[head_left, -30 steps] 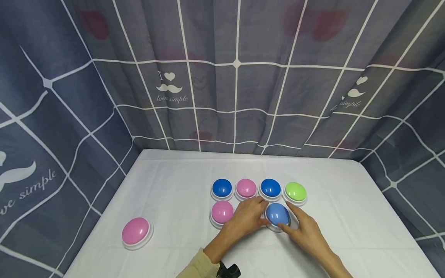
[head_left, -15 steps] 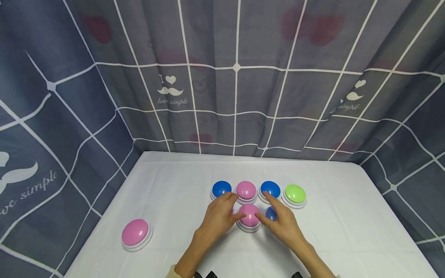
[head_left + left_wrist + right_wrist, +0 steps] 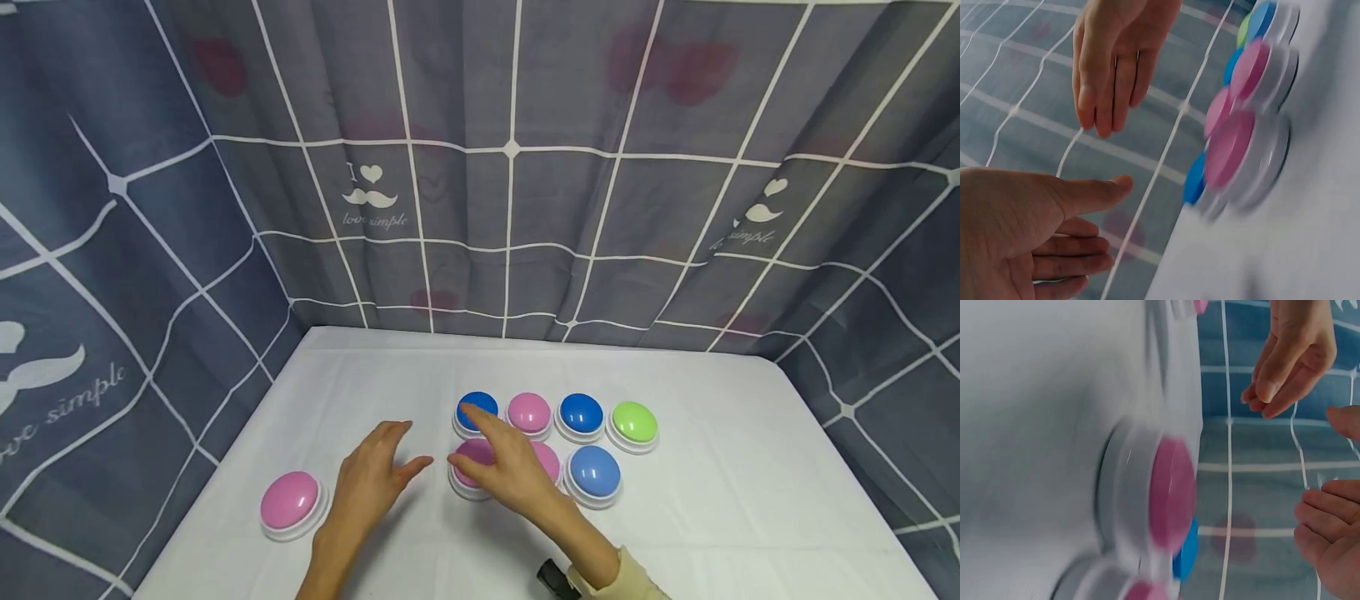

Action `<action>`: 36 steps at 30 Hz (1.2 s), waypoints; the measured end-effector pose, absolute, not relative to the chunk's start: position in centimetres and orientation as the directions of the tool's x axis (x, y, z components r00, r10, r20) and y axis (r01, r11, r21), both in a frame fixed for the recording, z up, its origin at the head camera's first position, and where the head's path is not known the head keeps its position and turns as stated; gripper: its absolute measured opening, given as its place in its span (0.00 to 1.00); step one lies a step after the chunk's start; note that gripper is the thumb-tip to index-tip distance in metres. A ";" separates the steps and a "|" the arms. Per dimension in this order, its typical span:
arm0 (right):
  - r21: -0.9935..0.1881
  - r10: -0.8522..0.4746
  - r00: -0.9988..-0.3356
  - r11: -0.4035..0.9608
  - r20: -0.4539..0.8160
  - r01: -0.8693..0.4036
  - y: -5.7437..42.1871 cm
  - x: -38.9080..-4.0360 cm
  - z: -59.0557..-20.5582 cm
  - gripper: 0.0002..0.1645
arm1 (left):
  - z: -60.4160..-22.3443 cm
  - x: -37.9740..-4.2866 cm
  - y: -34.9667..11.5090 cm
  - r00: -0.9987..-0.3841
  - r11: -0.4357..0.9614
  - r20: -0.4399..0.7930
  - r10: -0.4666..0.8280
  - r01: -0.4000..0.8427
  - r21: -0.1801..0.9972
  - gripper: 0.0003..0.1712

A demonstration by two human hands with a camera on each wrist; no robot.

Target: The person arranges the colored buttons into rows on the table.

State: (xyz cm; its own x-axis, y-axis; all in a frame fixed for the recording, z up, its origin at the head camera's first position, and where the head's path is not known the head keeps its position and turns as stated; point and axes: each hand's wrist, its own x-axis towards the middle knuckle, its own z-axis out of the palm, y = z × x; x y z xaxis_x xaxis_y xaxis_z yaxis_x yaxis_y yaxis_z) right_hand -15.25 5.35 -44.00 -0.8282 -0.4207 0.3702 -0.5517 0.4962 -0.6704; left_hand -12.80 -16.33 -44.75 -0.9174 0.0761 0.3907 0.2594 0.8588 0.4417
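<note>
My left hand (image 3: 371,479) hovers above the white table with thumb and fingers spread, holding nothing. To its left sits a lone pink push button (image 3: 289,500) on a white base. My right hand (image 3: 513,471), also spread and holding nothing, is over the front row of buttons. It partly covers the front-left pink button (image 3: 474,457) and the middle pink button (image 3: 549,460). At that row's right end is a light blue button (image 3: 595,472). Both wrist views show the hands apart from the buttons, and the left wrist view has the pink button (image 3: 1230,150) nearest.
A back row holds a blue button (image 3: 480,407), a pink button (image 3: 529,412), another blue button (image 3: 581,413) and a green button (image 3: 635,422). Grey-blue checked curtains (image 3: 465,200) rise behind and beside the white table (image 3: 720,467).
Both hands have moved left, from the light blue button to the middle pink button, then away from it. The left hand now nears the lone pink button; the light blue one is uncovered.
</note>
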 end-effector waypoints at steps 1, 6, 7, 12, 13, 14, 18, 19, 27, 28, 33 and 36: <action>-0.670 -0.438 -0.819 0.485 0.371 -0.563 4.6 -15.2 -44.0 0.39 | -44.8 -12.4 -17.1 -0.916 0.862 0.397 0.055 0.244 0.444 0.32; -0.658 -0.514 -0.774 0.443 0.370 -0.608 1.0 -15.0 -44.3 0.39 | -44.7 -10.5 -21.0 -0.912 0.884 0.405 -0.060 0.140 0.447 0.34; -0.652 -0.527 -0.766 0.440 0.369 -0.617 0.3 -14.9 -44.4 0.39 | -44.6 -10.2 -21.7 -0.915 0.886 0.395 -0.086 0.111 0.450 0.35; -0.662 -0.589 -0.749 0.434 0.304 -0.611 -2.6 -14.7 -45.1 0.41 | -44.8 -8.2 -24.9 -0.952 0.873 0.227 -0.205 -0.073 0.481 0.44; -0.668 -0.599 -0.748 0.435 0.287 -0.604 -3.2 -14.6 -45.3 0.41 | -45.1 -7.7 -25.5 -0.956 0.867 0.190 -0.222 -0.104 0.487 0.46; -0.671 -0.608 -0.747 0.437 0.270 -0.599 -3.7 -14.5 -45.6 0.41 | -45.3 -7.3 -26.1 -0.960 0.861 0.153 -0.236 -0.134 0.490 0.48; -0.668 -0.639 -0.733 0.442 0.234 -0.599 -5.8 -14.1 -46.8 0.42 | -46.6 -5.8 -28.1 -0.963 0.859 0.050 -0.266 -0.213 0.466 0.57; -0.665 -0.648 -0.727 0.441 0.229 -0.603 -6.4 -14.0 -47.1 0.42 | -46.9 -5.5 -28.5 -0.962 0.858 0.024 -0.270 -0.230 0.460 0.59; -0.619 -0.697 -0.697 0.475 0.170 -0.626 -9.5 -13.8 -49.2 0.45 | -49.1 -5.1 -29.8 -0.959 0.835 -0.110 -0.262 -0.282 0.473 0.64; -0.609 -0.701 -0.694 0.483 0.161 -0.629 -9.8 -13.8 -49.4 0.46 | -49.2 -5.1 -29.8 -0.958 0.830 -0.113 -0.264 -0.285 0.480 0.63; -0.585 -0.721 -0.680 0.498 0.132 -0.641 -10.9 -14.0 -50.4 0.49 | -49.8 -4.9 -30.2 -0.944 0.797 -0.140 -0.299 -0.328 0.507 0.62; -0.550 -0.731 -0.671 0.511 0.126 -0.660 -11.5 -14.3 -50.8 0.50 | -50.2 -5.0 -30.7 -0.949 0.794 -0.128 -0.288 -0.311 0.522 0.61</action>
State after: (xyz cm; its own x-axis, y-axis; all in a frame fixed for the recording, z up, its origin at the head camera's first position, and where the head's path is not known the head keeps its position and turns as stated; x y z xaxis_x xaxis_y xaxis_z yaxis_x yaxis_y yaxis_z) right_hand -14.29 -11.54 -50.77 -0.6707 -0.7309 0.1263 -0.6604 0.5109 -0.5503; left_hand -4.97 -30.69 -50.17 -0.9492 -0.2876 -0.1279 -0.3110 0.7944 0.5217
